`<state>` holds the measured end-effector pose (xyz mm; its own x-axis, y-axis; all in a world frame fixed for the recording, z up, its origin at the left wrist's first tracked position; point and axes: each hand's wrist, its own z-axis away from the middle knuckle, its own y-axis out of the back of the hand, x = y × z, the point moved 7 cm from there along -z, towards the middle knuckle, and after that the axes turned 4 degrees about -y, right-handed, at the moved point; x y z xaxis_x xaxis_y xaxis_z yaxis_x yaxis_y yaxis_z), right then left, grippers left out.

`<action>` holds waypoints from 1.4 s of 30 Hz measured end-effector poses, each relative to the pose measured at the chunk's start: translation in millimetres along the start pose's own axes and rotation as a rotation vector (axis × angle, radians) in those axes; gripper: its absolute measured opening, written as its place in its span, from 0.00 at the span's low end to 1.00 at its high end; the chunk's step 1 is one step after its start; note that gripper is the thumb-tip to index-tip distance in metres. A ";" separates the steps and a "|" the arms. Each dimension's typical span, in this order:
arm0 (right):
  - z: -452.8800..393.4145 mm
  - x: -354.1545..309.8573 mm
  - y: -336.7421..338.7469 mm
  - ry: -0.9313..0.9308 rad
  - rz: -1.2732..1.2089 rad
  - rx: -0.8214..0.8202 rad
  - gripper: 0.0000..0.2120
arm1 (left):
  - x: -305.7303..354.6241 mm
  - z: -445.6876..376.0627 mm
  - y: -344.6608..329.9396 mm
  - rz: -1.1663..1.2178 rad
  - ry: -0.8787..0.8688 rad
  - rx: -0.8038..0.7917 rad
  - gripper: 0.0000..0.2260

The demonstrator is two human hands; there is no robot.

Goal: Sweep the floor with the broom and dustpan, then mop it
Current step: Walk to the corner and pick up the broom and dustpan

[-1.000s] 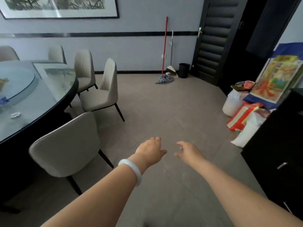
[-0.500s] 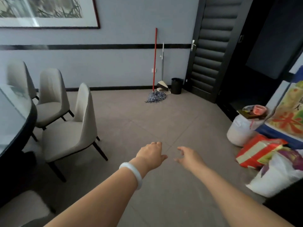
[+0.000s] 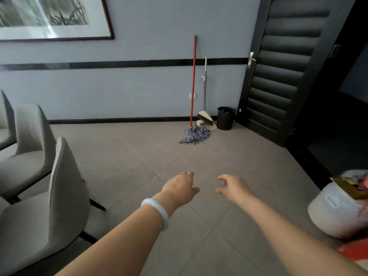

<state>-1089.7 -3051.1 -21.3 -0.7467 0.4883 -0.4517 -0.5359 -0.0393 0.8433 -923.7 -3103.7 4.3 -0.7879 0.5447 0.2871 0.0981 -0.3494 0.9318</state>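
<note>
A mop (image 3: 192, 86) with a red handle leans against the far wall, its blue-white string head spread on the floor. Right beside it stands a broom (image 3: 204, 116) with a grey handle, its bristles resting in a beige dustpan (image 3: 207, 124). My left hand (image 3: 181, 187), with a white bangle on the wrist, and my right hand (image 3: 232, 186) reach forward over the grey tiled floor (image 3: 139, 162). Both hands hold nothing, fingers loosely apart. They are well short of the tools.
A small black bin (image 3: 225, 118) sits right of the dustpan, next to a dark slatted door (image 3: 282, 76). Beige chairs (image 3: 57, 196) line the left side. A white sack (image 3: 338, 212) with packages on it lies at the right edge.
The view has moved forward and turned left toward the far wall. The mop, broom and dustpan look larger and closer. The table has left the view; both hands stay outstretched and empty.
</note>
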 end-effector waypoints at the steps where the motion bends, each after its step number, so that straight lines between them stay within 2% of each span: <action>1: -27.8 -5.4 9.8 -0.001 -0.005 -0.008 0.26 | -5.2 -27.1 11.7 0.007 0.009 0.008 0.24; 6: -171.6 -26.1 43.5 -0.001 -0.013 -0.041 0.26 | -33.9 -172.6 52.2 0.023 0.027 0.017 0.24; 11: -338.2 -43.4 78.5 -0.004 -0.023 -0.001 0.26 | -68.5 -344.7 84.3 0.021 -0.012 0.025 0.23; 19: -565.5 -64.1 163.0 -0.102 -0.119 0.038 0.26 | -102.3 -592.7 161.4 0.009 -0.065 -0.010 0.23; 24: -694.1 -58.3 201.2 -0.143 -0.164 0.055 0.26 | -103.2 -728.3 190.1 0.014 -0.100 -0.030 0.22; 29: -844.3 -60.0 237.7 -0.085 -0.192 0.067 0.25 | -111.4 -865.2 225.6 0.020 -0.087 0.014 0.23; 36: -1038.3 -97.1 302.8 0.008 -0.252 0.020 0.24 | -146.6 -1032.5 296.9 0.041 0.021 0.061 0.25; 42: -1177.4 -120.8 325.9 -0.010 -0.269 -0.009 0.26 | -180.1 -1162.0 321.4 0.046 0.035 0.028 0.27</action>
<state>-1638.1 -4149.4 -34.6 -0.5728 0.4910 -0.6564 -0.7184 0.0850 0.6904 -1456.7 -4200.0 -5.7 -0.8032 0.5012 0.3219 0.1510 -0.3514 0.9240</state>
